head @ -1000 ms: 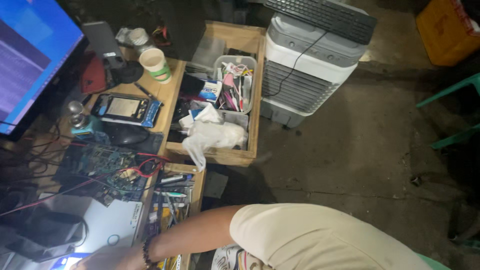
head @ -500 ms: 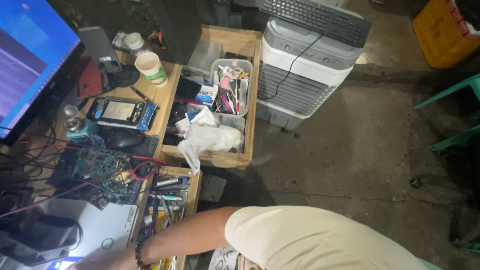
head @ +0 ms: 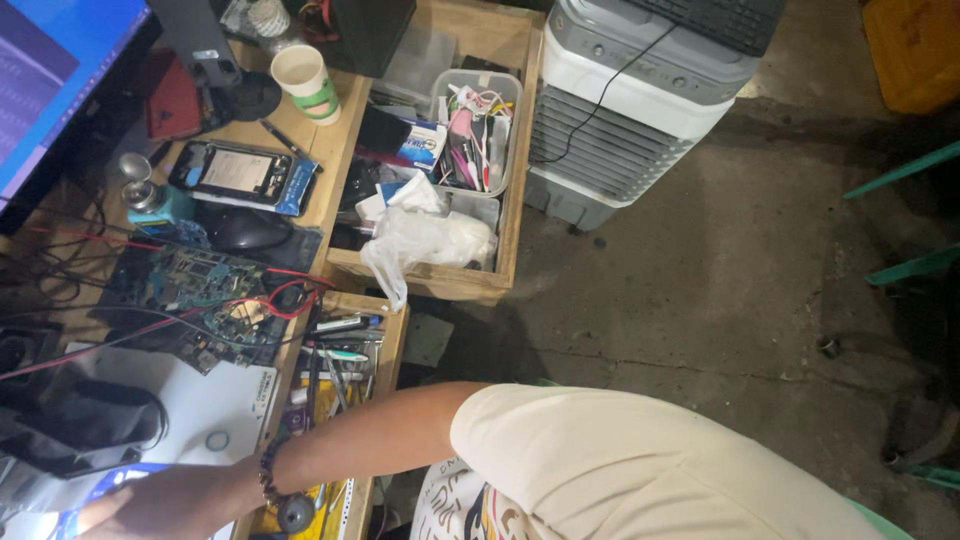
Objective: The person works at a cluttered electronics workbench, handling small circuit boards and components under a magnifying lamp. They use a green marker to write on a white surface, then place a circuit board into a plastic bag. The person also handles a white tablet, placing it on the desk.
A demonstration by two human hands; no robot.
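Observation:
My right arm stretches from the cream sleeve point(head: 620, 470) at the bottom leftwards over the workbench, a dark bead bracelet point(head: 268, 478) on its wrist. My right hand point(head: 150, 500) lies at the bottom left edge, on a white sheet point(head: 225, 405) and against a blue-edged, brightly lit object point(head: 75, 515). The fingers are cut off by the frame edge, so its grip is unclear. Just above the forearm is an open wooden drawer point(head: 385, 335) with several pens and hand tools. My left hand is out of sight.
A green circuit board point(head: 200, 290) with red wires, a black mouse point(head: 245, 228), an opened phone point(head: 235, 170) and a paper cup point(head: 305, 80) lie on the bench. A wooden crate point(head: 505, 200) holds a plastic bag and a clear bin. An air cooler point(head: 640, 110) stands on the concrete floor.
The view has shifted so the bench looks closer. My right hand has reached a little further left along the bottom edge.

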